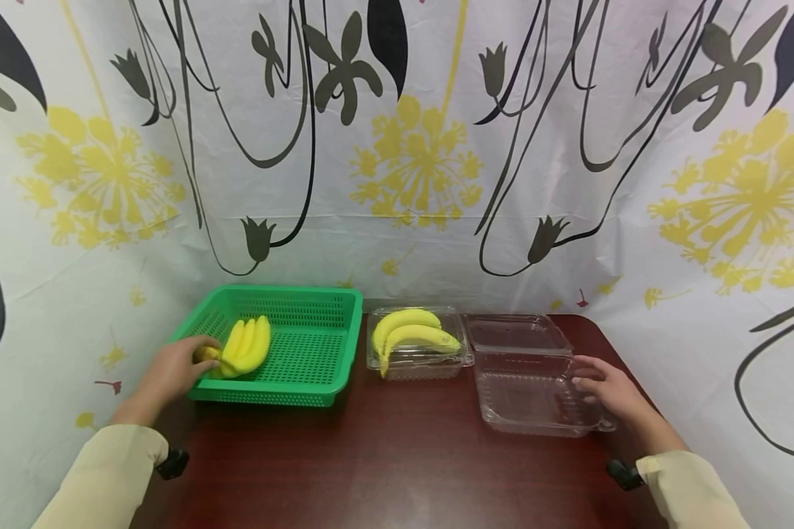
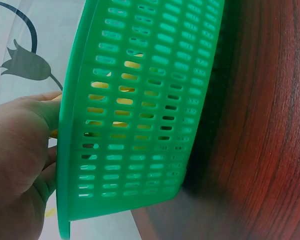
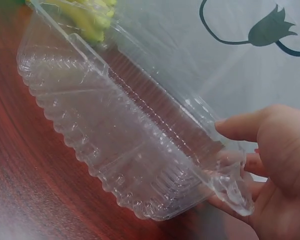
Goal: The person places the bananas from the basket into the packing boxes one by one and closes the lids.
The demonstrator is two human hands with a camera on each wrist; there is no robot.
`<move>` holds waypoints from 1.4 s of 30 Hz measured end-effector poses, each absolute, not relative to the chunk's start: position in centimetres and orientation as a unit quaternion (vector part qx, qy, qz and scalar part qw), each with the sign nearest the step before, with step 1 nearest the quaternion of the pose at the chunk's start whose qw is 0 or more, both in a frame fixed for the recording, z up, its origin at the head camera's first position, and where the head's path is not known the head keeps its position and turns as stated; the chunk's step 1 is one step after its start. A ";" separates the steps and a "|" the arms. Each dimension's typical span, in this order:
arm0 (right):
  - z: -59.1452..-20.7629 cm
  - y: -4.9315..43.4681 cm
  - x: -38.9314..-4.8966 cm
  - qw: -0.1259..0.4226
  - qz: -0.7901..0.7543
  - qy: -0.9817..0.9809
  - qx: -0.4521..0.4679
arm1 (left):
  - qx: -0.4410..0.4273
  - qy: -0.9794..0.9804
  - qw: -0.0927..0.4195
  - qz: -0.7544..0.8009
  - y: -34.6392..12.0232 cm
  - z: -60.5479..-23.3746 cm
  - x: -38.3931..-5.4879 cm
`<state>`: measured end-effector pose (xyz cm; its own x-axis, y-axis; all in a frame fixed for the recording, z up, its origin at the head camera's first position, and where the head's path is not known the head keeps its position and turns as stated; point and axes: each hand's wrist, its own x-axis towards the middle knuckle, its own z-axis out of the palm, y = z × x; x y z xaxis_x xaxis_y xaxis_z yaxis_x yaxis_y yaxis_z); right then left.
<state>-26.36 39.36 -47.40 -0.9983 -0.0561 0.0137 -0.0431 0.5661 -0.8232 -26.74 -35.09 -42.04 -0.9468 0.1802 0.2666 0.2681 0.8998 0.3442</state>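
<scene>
One bunch (image 1: pixel 250 350) of yellow bananas lies in the green basket (image 1: pixel 271 398), at its 9 o'clock side; the basket stands at 10 o'clock on the table (image 1: pixel 397 470). Bunch: at least three plump, curved bananas joined side by side, smooth and bright yellow, tips toward 12 o'clock, stem end toward 9 o'clock. Left hand (image 1: pixel 177 369): thumb and fingers narrow, gripping the stem end. Right hand (image 1: pixel 614 389): thumb and fingers hold the 3 o'clock edge of the open box (image 1: pixel 526 404), which sits at 2 o'clock on the table. Open box: clear, ribbed plastic; lid (image 1: pixel 517 334) folded back toward 12 o'clock. Closed box (image 1: pixel 426 372): clear, at 12 o'clock, between basket and open box, with two bananas (image 1: pixel 420 335) inside.
</scene>
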 end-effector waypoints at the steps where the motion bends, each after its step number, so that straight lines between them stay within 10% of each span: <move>1: -47.6 39.3 -26.4 0.008 -0.470 0.882 -0.026 | -0.116 -0.967 0.114 -0.195 -35.0 -41.9 -26.7; 42: -51.5 38.8 -26.5 0.025 -0.643 0.762 -0.071 | -0.151 -0.922 0.247 -0.259 -30.4 -40.1 -25.9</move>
<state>-26.47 38.80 -51.53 -0.9886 -0.1409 0.0524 -0.0754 0.1635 -0.9837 -25.95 -30.37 -40.06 -0.8326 0.1497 0.5332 0.4052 0.8210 0.4022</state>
